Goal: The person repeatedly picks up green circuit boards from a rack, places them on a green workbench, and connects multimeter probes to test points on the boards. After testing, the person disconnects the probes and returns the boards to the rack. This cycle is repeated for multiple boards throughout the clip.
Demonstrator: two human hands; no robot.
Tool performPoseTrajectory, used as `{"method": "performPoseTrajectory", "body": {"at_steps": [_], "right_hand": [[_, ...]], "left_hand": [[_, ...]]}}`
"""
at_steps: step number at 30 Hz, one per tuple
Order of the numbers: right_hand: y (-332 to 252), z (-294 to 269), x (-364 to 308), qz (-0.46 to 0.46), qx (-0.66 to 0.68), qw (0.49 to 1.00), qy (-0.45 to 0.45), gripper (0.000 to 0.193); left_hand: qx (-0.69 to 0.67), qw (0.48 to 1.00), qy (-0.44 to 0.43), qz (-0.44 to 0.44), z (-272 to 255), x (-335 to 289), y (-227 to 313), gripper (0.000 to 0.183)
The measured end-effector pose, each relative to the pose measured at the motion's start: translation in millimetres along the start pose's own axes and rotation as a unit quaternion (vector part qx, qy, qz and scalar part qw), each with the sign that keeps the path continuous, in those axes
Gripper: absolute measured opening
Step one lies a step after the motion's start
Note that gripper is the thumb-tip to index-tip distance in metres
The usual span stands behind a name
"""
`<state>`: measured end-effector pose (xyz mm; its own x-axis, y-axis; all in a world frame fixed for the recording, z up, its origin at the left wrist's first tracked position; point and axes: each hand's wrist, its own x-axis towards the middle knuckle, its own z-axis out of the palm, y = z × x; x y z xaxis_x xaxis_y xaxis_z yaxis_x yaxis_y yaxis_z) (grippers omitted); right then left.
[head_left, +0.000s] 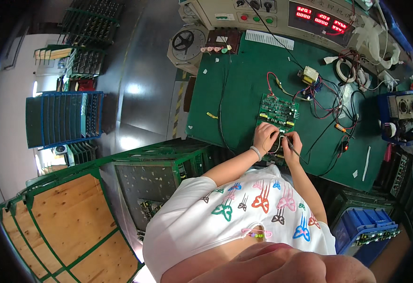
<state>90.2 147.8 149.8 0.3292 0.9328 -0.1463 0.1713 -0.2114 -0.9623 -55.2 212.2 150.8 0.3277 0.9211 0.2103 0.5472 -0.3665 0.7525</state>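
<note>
A green circuit board [278,109] lies on the green bench mat, crowded with small parts and a few yellow components. At its near end my left hand [266,137] rests with curled fingers; what they hold, if anything, is hidden. My right hand [292,147] is closed around a thin dark pen-shaped tool [289,143], its upper end leaning toward me. A pale wire [278,144] loops between both hands. Red and yellowish leads [269,81] run from the board's far edge toward a small transformer [309,74] with yellow tape.
Behind the mat [244,89] stands a test panel [282,19] with red digit displays. Tangled cables [331,101] spread to the right, with a lit red switch [345,146]. A blue bin [364,226] with boards sits at lower right; board racks [65,118] stand left.
</note>
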Motion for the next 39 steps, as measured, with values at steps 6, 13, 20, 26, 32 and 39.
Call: {"method": "performPoseTrajectory", "body": {"at_steps": [6, 13, 20, 26, 32, 39], "right_hand": [[0.3, -1.9, 0.8, -0.03, -0.019, 0.999, 0.007, 0.013], [-12.9, -1.2, 0.0, -0.037, -0.029, 0.999, 0.015, 0.011], [-10.8, 2.1, 2.9, -0.105, -0.043, 0.993, 0.014, 0.016], [-25.1, 6.9, 5.7, -0.16, -0.056, 0.985, -0.029, 0.017], [-28.0, 12.0, 6.7, -0.228, -0.151, 0.96, -0.055, 0.02], [-25.3, 16.7, 9.6, -0.205, -0.178, 0.961, -0.052, 0.023]], "left_hand": [[-0.002, 1.0, 0.005, 0.006, -0.3, 0.3, 3.2, 0.009], [-0.002, 1.0, 0.002, -0.002, -3.8, 0.9, 3.8, 0.008], [-0.005, 0.999, 0.024, -0.025, -15.6, 4.1, 0.5, 0.006], [0.031, 0.995, 0.073, -0.056, -32.3, -3.7, -14.6, 0.008], [0.008, 0.997, 0.059, -0.042, -38.5, -6.8, -22.9, 0.011], [-0.01, 0.998, 0.042, -0.037, -35.4, -5.2, -20.8, 0.011]]}}
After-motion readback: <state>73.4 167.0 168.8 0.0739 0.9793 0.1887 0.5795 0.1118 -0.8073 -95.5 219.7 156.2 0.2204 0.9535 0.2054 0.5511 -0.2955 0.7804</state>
